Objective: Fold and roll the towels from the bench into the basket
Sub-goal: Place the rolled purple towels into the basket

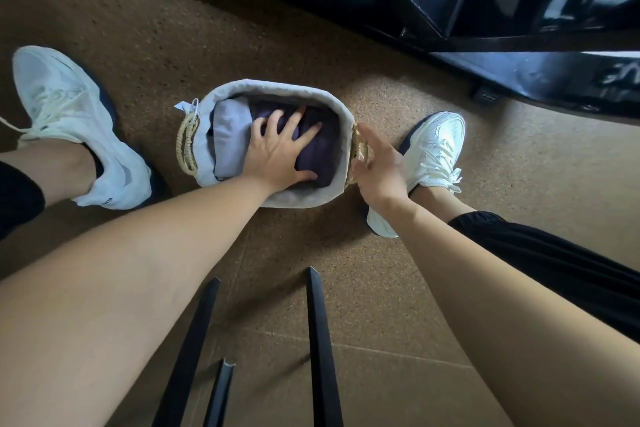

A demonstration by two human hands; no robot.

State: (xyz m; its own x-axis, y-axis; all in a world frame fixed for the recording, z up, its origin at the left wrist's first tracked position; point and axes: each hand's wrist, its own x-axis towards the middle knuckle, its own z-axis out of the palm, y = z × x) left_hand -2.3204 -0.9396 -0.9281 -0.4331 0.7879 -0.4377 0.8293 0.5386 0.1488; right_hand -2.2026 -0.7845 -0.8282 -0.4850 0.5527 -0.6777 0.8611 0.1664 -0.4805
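Left forearm: sweeps in from the lower left, closest of all, and the left hand (280,149) is down inside the basket.
Left fingers (294,121): spread wide and flat on the dark purple rolled towel (318,152), probably tamping it down so it sits snug below the rim.
Oval straw basket with pale cloth liner (277,85): parked on the brown speckled floor (156,28) between the white left trainer (69,114) and the white right trainer (440,149), easy reach for both arms.
Pale lilac folded towel (230,135): tucked along the basket's left wall, touching the purple one.
Right hand (377,170): against the woven right handle, fingers loosely apart, not visibly wrapped round it. It looks like a brace so the basket won't skid under the push.
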